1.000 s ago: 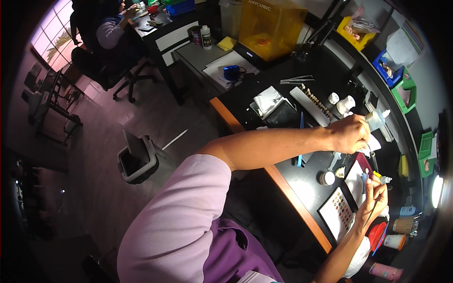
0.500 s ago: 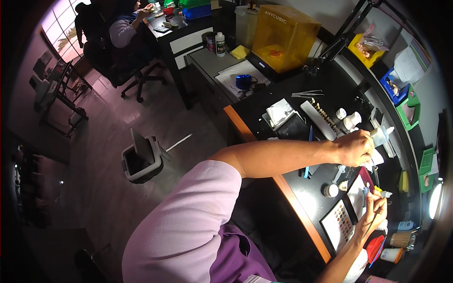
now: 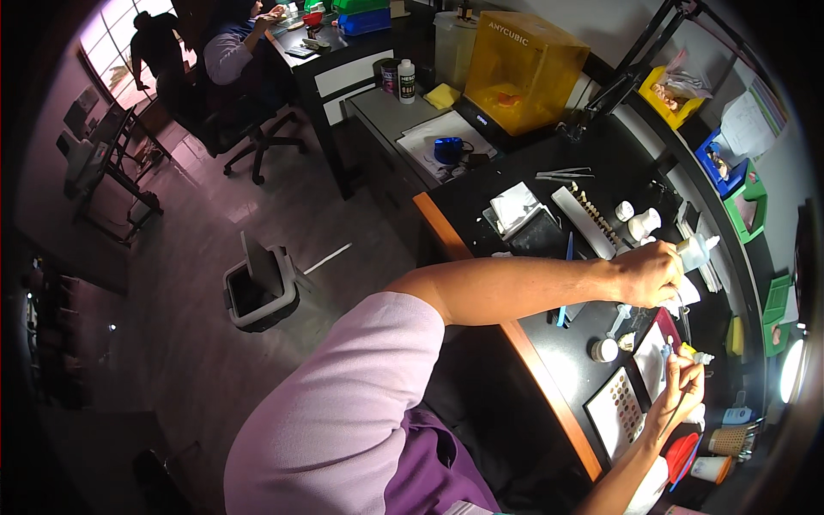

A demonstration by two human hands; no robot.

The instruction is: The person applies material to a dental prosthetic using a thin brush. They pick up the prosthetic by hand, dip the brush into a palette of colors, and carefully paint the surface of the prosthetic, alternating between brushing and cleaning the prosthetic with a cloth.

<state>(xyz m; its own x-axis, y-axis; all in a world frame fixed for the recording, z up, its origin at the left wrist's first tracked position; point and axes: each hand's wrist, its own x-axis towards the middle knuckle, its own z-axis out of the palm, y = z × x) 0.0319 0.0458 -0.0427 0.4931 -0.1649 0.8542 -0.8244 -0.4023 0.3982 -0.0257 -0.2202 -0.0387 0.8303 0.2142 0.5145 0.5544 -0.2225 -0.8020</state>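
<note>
My left hand (image 3: 651, 273) reaches across the desk with its fingers closed. A thin dark stem runs down from its fingertips; the grip itself is hidden. Just past the knuckles is a clear nozzle bottle (image 3: 697, 254); whether the hand touches it I cannot tell. Below, my right hand (image 3: 678, 395) pinches a slim blue holder (image 3: 666, 362) with a small pale piece at its tip. A thin dark handle lies along this hand. Beyond its fingers sits a small yellow-and-white nozzle bottle (image 3: 699, 355). A white sheet with rows of brown dots (image 3: 614, 410) lies beside the right wrist.
Around the arms are a tooth shade rack (image 3: 584, 221), white jars (image 3: 642, 223), an open round jar (image 3: 604, 349) and a black pad (image 3: 537, 233). An amber-covered machine (image 3: 525, 75) stands farther back. A waste bin (image 3: 260, 290) is on the floor. Two people are in the background.
The whole view has shifted slightly. Both my hands keep nearly the same pose. A dark figure by the window at the far left has moved and shows more fully.
</note>
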